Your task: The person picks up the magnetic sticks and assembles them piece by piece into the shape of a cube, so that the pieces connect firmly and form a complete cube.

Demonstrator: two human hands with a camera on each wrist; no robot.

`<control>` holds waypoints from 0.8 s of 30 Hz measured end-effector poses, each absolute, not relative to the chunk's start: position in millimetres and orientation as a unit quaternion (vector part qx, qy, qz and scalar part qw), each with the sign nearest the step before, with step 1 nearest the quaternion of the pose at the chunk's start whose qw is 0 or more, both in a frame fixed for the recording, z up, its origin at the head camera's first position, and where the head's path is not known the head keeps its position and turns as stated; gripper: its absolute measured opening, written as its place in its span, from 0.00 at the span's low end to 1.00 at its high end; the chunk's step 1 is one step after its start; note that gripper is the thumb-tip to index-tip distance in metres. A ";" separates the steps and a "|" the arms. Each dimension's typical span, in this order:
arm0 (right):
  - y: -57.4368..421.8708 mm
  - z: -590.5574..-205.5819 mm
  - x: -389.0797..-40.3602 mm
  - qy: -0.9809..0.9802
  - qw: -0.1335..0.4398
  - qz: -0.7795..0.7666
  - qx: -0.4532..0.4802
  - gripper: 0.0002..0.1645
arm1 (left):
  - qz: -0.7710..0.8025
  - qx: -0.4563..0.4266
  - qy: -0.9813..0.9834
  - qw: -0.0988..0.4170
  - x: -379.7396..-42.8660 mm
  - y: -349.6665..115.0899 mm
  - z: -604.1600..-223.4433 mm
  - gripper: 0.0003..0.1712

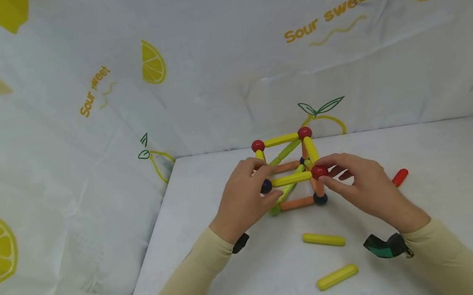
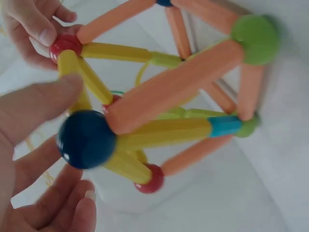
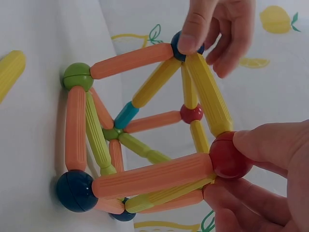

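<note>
A cube-shaped frame of magnetic rods and balls stands on the table ahead of me. My left hand [image 1: 241,195] holds the dark blue ball [image 2: 87,140] at its upper near left corner, thumb on one side and fingers on the other. At the upper near right corner my right hand [image 1: 365,184] pinches a red ball [image 3: 229,157] between thumb and fingers. A yellow rod [image 1: 291,179] joins these two balls. Orange rods [image 3: 154,176] form the uprights and base, with a green ball [image 3: 78,76] and a blue ball [image 3: 76,191] at the near bottom corners. Diagonal rods cross inside.
Two loose yellow rods, one nearer the frame [image 1: 323,239] and one closer to me [image 1: 337,276], lie on the white table [image 1: 468,203]. A red rod [image 1: 400,176] lies beyond my right wrist, partly hidden. Lemon-printed white cloth [image 1: 214,68] rises behind the table and on its left.
</note>
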State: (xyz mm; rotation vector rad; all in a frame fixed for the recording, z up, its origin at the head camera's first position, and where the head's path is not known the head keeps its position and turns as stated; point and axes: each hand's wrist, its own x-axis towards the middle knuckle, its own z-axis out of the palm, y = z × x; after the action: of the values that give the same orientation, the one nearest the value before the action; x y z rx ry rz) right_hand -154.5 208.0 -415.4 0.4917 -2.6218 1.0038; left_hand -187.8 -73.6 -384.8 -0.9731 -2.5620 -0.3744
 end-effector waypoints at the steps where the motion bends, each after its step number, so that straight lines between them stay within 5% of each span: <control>1: 206.9 -415.0 -154.1 -0.910 0.146 0.347 0.172 0.24 | -0.145 -0.338 -0.909 0.197 -186.5 -79.2 -388.7 0.27; 14: 196.5 -414.2 -154.0 -0.912 0.130 0.353 0.164 0.23 | -0.235 -0.335 -0.893 0.185 -198.8 -101.7 -402.0 0.21; 21: 218.3 -414.3 -153.7 -0.915 0.154 0.341 0.153 0.25 | -0.209 -0.374 -0.869 0.248 -180.5 -89.7 -405.0 0.22; 24: 245.7 -420.2 -156.5 -0.925 0.156 0.320 0.132 0.21 | -0.174 -0.441 -0.857 0.202 -162.0 -79.2 -412.6 0.18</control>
State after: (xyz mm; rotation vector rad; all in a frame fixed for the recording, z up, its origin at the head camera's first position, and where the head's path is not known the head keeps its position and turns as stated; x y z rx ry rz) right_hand -156.5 245.7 -420.2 0.3780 -2.6497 0.9166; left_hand -162.0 -79.2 -412.6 -1.2318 -2.3921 -0.4870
